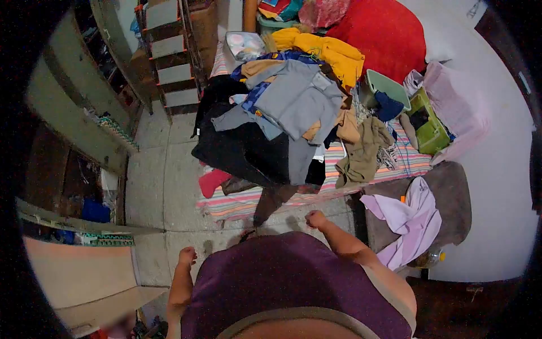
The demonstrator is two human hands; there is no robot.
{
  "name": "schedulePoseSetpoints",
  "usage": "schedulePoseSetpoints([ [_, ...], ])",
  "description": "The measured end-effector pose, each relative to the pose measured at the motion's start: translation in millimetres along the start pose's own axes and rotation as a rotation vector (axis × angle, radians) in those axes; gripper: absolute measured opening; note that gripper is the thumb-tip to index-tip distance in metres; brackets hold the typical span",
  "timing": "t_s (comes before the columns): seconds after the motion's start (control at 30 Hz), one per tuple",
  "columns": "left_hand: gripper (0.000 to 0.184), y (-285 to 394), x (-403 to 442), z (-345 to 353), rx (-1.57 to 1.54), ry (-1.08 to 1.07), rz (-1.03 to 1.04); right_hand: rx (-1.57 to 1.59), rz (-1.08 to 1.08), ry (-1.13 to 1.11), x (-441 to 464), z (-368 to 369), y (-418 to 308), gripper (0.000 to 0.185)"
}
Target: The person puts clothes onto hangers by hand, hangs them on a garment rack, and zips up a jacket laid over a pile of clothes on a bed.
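Observation:
My left hand (187, 256) hangs low over the floor at the left of my body, its fingers curled in with nothing visible in them. On the other side, my right hand (316, 219) is closed like a fist near the bed's front edge, touching no clothing. In front of me a bed with a striped sheet (237, 208) bears a heap of clothes. A grey sweatshirt (296, 96) tops the heap, above a black garment (243, 148). An olive garment (364, 150) lies to the right, and dark trousers (275, 200) hang over the front edge.
A lilac cloth (415, 220) lies on a brown padded seat (454, 195) at the right. Green bins (432, 127), a yellow garment (339, 51) and a red bundle (389, 34) are behind. A ladder (169, 45) stands back left, near open cabinet doors (73, 101).

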State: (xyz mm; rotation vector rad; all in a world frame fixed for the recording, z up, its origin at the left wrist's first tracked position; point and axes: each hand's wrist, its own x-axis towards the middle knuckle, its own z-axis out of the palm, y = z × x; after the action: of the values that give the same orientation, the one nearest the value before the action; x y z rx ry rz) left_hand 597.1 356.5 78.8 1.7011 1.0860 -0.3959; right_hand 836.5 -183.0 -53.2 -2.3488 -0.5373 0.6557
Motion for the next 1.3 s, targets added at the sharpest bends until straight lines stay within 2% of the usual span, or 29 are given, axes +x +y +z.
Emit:
schedulePoseSetpoints([
  [0.07, 0.014, -1.4, 25.7, -6.1, -0.111, 0.002, -0.040, 0.071, -0.108, 0.147, 22.9, -7.8, 1.8, 0.018],
  [0.13, 0.015, -6.5, 45.4, -6.4, -0.226, 0.003, -0.092, 0.170, -0.145, 0.179, 41.2, -18.8, 0.5, 0.018],
  [0.2, 0.016, -5.3, 52.5, 0.6, -0.320, -0.029, -0.100, 0.228, -0.088, 0.162, 54.3, -35.5, -12.7, 0.019],
  [0.3, 0.018, 36.0, 52.5, 17.9, -0.395, -0.087, -0.070, 0.257, 0.057, 0.191, 75.8, -71.1, -38.4, 0.019],
  [0.37, 0.019, 71.8, 52.3, 35.6, -0.405, -0.091, -0.114, 0.309, 0.143, 0.249, 108.4, -83.4, -20.9, 0.021],
  [0.43, 0.019, 97.0, 59.8, 57.6, -0.452, -0.102, -0.063, 0.458, 0.064, 0.239, 132.8, -113.6, -8.1, 0.019],
  [0.5, 0.019, 134.5, 60.9, 84.6, -0.532, -0.082, -0.053, 0.769, 0.243, 0.204, 145.0, -176.0, -54.9, 0.018],
  [0.57, 0.020, 164.5, 71.1, 113.9, -0.584, -0.089, -0.020, 0.435, -0.039, 0.261, 210.0, -193.2, 16.6, 0.017],
  [0.63, 0.022, 182.9, 82.8, 153.0, -0.691, -0.129, -0.016, 0.454, -0.063, 0.229, 255.1, -238.7, 29.1, 0.016],
  [0.7, 0.022, 189.9, 104.9, 187.6, -0.817, -0.219, -0.036, 0.831, 0.209, 0.127, 264.3, -307.1, -31.3, 0.017],
  [0.73, 0.022, 210.6, 100.2, 204.3, -0.807, -0.223, -0.048, 0.634, 0.097, 0.185, 297.8, -318.2, -11.5, 0.016],
  [0.8, 0.022, 269.5, 77.5, 245.9, -0.781, -0.234, -0.077, 0.565, 0.069, 0.268, 339.8, -348.4, -10.9, 0.018],
  [0.83, 0.022, 285.9, 79.1, 263.0, -0.756, -0.235, -0.089, 0.688, 0.156, 0.290, 349.0, -371.1, -33.4, 0.021],
  [0.9, 0.022, 306.5, 82.1, 290.4, -0.712, -0.235, -0.122, 0.399, -0.039, 0.455, 385.3, -384.0, -30.8, 0.027],
  [0.93, 0.023, 319.0, 78.7, 297.2, -0.704, -0.279, -0.074, 0.250, -0.140, 0.530, 400.2, -390.3, -29.1, 0.031],
  [1.03, 0.026, 343.9, 77.4, 312.1, -0.640, -0.248, -0.045, 0.065, -0.195, 0.581, 436.6, -404.9, -33.9, 0.044],
  [1.13, 0.024, 361.0, 65.4, 310.1, -0.710, -0.226, -0.092, -0.031, -0.115, 0.528, 459.1, -413.2, -40.9, 0.049],
  [1.23, 0.026, 355.8, 65.2, 308.7, -0.780, -0.197, -0.155, -0.014, -0.110, 0.505, 477.3, -405.0, -34.8, 0.047],
  [1.3, 0.027, 357.0, 64.5, 308.8, -0.819, -0.160, -0.162, 0.159, -0.015, 0.238, 488.4, -405.6, -28.9, 0.048],
])
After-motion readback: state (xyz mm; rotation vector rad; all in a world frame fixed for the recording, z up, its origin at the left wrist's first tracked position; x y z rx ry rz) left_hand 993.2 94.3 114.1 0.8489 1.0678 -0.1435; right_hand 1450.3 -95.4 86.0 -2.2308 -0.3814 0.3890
